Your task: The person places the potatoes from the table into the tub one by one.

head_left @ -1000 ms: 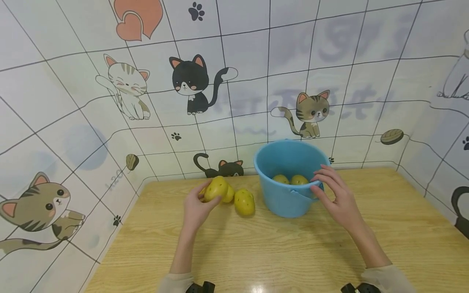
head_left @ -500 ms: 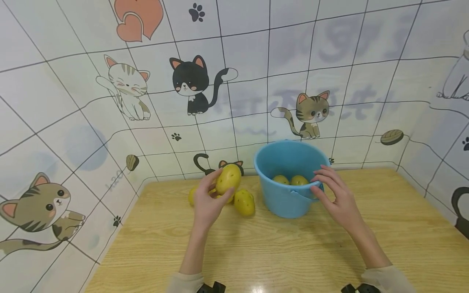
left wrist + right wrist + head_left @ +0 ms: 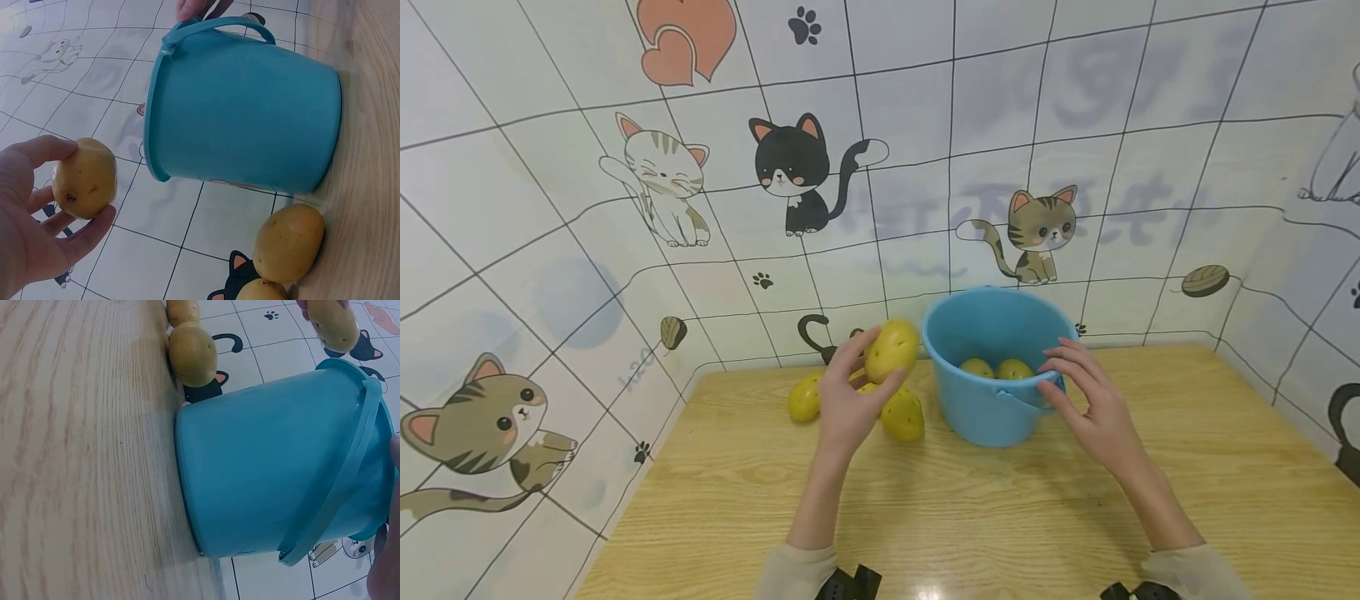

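Head view showed the left hand curled round a potato, held up beside the bucket, whose rim the right hand pinched; loading seemed in hand, the next move likely calling for clearing that rim before release.

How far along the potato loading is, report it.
Done: two potatoes show inside the blue bucket; more may be hidden. In hand: the left hand grips a potato outside it; the right hand holds the bucket. Still to go: three potatoes on the table, one mostly hidden behind the left hand.
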Motion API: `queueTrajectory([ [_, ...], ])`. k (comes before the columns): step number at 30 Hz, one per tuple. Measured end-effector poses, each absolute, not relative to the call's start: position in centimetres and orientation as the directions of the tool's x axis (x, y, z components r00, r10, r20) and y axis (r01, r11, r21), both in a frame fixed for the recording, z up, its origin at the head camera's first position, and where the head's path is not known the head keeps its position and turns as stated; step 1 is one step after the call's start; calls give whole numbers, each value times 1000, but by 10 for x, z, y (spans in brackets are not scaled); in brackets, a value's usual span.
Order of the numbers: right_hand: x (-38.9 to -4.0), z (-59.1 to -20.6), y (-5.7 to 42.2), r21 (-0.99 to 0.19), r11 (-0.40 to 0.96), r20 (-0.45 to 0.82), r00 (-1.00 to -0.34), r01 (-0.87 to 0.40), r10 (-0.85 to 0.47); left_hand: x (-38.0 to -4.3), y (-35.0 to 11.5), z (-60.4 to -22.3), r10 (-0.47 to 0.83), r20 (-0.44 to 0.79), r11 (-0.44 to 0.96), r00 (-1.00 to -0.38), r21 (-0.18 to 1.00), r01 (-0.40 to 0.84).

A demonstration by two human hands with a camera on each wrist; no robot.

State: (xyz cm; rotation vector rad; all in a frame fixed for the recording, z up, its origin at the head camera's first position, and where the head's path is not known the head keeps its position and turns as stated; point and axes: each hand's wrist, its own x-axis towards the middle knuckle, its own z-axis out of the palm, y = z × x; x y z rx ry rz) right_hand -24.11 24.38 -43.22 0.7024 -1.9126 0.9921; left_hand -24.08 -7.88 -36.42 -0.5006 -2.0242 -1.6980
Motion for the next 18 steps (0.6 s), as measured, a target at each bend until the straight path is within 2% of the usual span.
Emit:
queueTrajectory([
  [6, -240, -432, 244, -379, 532, 865, -494, -757, -86, -245, -65, -359, 18, 593, 171, -805, 792, 587],
  [18, -241, -433, 245, -378, 524, 864, -495, -764, -98, -251, -36, -350, 72, 597, 140, -799, 787, 600],
])
